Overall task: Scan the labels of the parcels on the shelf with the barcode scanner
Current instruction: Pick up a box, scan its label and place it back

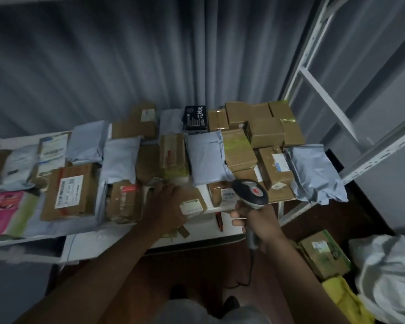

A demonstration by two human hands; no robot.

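I am gripping the barcode scanner (251, 195) in my right hand (258, 222), fingers curled fully around its handle, thumb side facing left. The scanner head is pointing forward and down over the front edge of the white shelf (197, 237), just above a small cardboard box with a white label (221, 195). Its cable (250, 270) is hanging down from the base of the handle.

My left hand (166, 206) is resting palm-down on the parcels at the front centre of the shelf, fingers reaching forward onto a small box (192, 206) with a pale label; whether the fingertips are gripping anything I cannot tell, as they are hidden behind the hand.

The parcels are covering the shelf: a large brown box with a barcode label (69, 192) at the left, grey mailer bags (207, 157) in the middle, a black box (195, 118) at the back, and stacked brown cartons (264, 129) at the right rear. A crumpled grey mailer (316, 174) is overhanging the right end.
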